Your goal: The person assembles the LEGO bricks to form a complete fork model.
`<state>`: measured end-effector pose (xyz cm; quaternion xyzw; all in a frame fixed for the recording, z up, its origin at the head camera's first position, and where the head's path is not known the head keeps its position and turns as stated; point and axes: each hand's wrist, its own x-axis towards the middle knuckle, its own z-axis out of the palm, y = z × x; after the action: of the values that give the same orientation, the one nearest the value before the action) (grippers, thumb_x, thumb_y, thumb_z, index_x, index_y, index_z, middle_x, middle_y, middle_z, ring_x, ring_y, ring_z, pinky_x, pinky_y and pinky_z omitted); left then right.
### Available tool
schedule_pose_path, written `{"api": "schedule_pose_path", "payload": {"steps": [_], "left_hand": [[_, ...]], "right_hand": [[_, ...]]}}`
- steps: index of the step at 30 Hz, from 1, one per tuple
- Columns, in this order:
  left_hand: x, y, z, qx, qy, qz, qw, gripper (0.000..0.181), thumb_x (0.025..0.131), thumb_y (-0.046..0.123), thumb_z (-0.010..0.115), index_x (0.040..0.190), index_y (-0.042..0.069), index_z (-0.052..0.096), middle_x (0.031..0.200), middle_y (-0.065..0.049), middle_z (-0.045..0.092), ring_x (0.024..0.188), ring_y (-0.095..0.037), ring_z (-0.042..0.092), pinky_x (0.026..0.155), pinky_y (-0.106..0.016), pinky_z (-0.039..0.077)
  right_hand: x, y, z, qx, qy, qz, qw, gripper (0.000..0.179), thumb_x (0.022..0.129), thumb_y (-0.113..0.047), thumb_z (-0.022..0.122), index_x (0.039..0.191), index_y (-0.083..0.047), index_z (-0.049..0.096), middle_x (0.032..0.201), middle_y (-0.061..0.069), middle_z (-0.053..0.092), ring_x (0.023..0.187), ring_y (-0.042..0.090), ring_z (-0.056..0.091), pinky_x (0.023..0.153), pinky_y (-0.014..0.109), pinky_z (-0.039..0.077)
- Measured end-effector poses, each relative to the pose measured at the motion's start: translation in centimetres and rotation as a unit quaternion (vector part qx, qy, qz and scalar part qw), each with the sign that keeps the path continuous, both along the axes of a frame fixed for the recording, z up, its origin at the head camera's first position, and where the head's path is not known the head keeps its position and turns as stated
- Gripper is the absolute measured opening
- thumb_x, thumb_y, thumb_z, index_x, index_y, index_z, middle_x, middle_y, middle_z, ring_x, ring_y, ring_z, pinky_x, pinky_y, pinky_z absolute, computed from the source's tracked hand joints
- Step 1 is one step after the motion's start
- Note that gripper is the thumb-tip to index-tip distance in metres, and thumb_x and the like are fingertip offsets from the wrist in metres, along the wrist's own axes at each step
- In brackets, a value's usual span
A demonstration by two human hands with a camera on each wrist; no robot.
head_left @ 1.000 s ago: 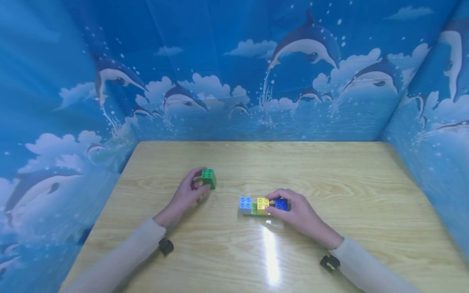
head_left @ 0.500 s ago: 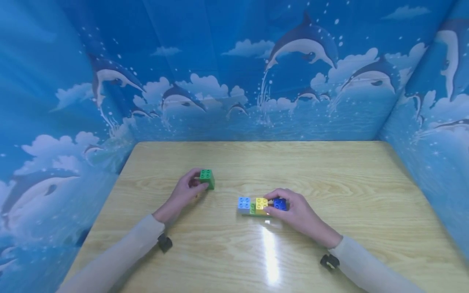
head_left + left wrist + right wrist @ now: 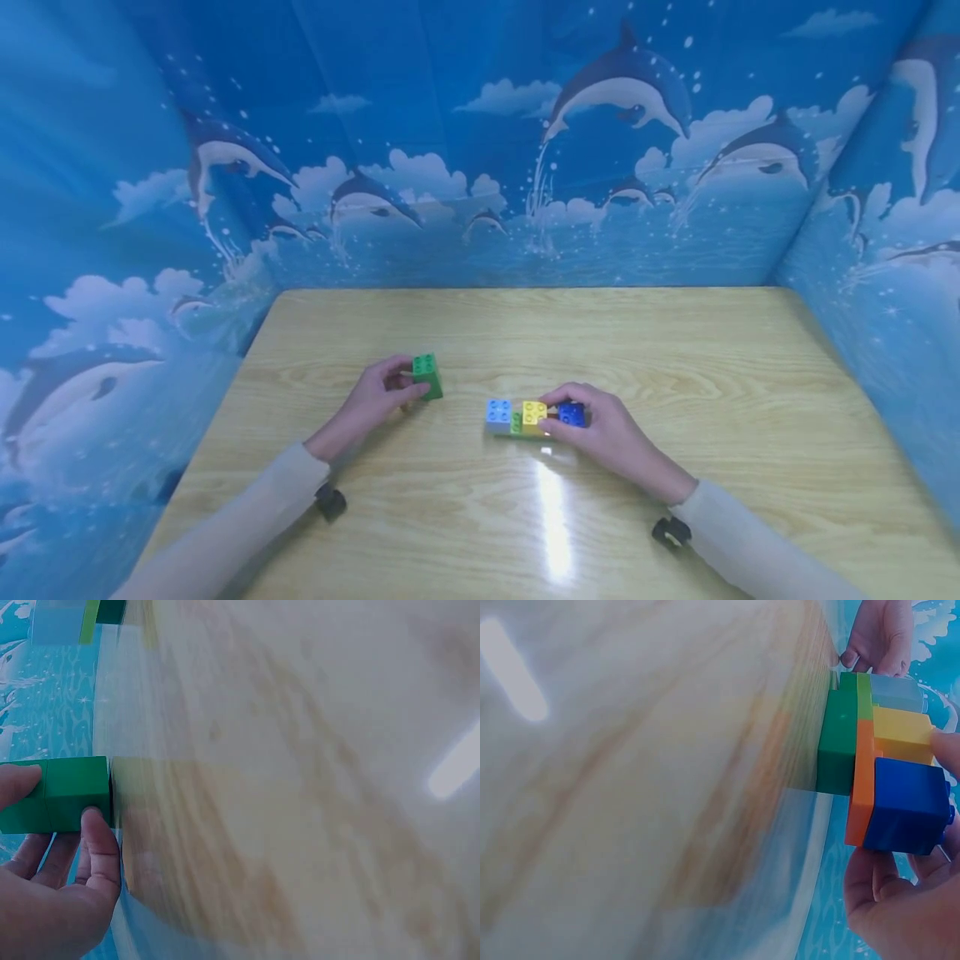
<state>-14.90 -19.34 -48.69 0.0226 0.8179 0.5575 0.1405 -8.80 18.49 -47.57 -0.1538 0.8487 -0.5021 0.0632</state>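
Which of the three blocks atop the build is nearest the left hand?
The light blue block, at the end facing the left hand; the yellow block is mid-row, the dark blue block at the other end.

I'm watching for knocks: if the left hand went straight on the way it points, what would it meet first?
Probably the dolphin backdrop. Past the green blocks in its grip, the left hand points over tabletop that looks free, its line passing behind the light blue block; depth is uncertain.
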Motion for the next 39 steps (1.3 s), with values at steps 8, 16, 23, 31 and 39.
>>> {"api": "schedule_pose_path", "payload": {"steps": [8, 16, 23, 31, 39], "left_hand": [[1.1, 0.1, 0.3, 0.001, 0.011, -0.003, 0.9999, 0.046, 0.098, 0.02, 0.083, 0.14, 0.008, 0.067, 0.123, -0.011, 0.07, 0.109, -0.027, 0.068, 0.09, -0.038, 0.06], [2.9, 0.8, 0.9, -0.007, 0.049, -0.009, 0.9987, 0.046, 0.094, 0.019, 0.087, 0.135, 0.007, 0.07, 0.118, -0.01, 0.071, 0.101, -0.024, 0.067, 0.085, -0.032, 0.057], [4.9, 1.6, 1.2, 0.004, 0.05, -0.025, 0.9985, 0.045, 0.092, 0.016, 0.089, 0.132, 0.007, 0.071, 0.114, -0.008, 0.073, 0.098, -0.024, 0.069, 0.083, -0.031, 0.06], [6.4, 2.8, 1.6, -0.002, 0.062, -0.025, 0.9978, 0.044, 0.091, 0.013, 0.089, 0.131, 0.006, 0.072, 0.102, -0.005, 0.072, 0.087, -0.023, 0.068, 0.074, -0.029, 0.06], [7.9, 4.2, 1.8, 0.028, 0.077, -0.046, 0.9955, 0.047, 0.091, 0.012, 0.089, 0.132, 0.004, 0.068, 0.108, -0.008, 0.07, 0.088, -0.023, 0.068, 0.074, -0.028, 0.06]], "right_hand": [[-0.1, 0.0, 0.1, -0.004, -0.003, 0.0, 1.0, 0.034, 0.093, -0.03, 0.089, 0.123, -0.024, 0.078, 0.129, -0.002, 0.074, 0.109, 0.02, 0.068, 0.09, 0.038, 0.061], [-0.1, -0.1, 0.4, 0.001, 0.0, 0.0, 1.0, 0.033, 0.093, -0.031, 0.089, 0.123, -0.023, 0.078, 0.128, -0.002, 0.074, 0.108, 0.02, 0.068, 0.09, 0.038, 0.06], [-0.3, -0.1, 0.3, 0.003, -0.008, -0.001, 1.0, 0.033, 0.093, -0.033, 0.089, 0.124, -0.026, 0.078, 0.129, -0.002, 0.074, 0.109, 0.02, 0.068, 0.09, 0.039, 0.06], [-0.3, 0.0, 0.2, -0.005, -0.004, 0.004, 1.0, 0.033, 0.094, -0.031, 0.088, 0.124, -0.024, 0.078, 0.13, -0.001, 0.074, 0.11, 0.021, 0.068, 0.089, 0.037, 0.061], [-0.3, 0.0, 0.4, -0.01, 0.004, 0.009, 0.9999, 0.032, 0.094, -0.028, 0.089, 0.123, -0.023, 0.078, 0.127, -0.004, 0.074, 0.11, 0.02, 0.068, 0.09, 0.038, 0.06]]}}
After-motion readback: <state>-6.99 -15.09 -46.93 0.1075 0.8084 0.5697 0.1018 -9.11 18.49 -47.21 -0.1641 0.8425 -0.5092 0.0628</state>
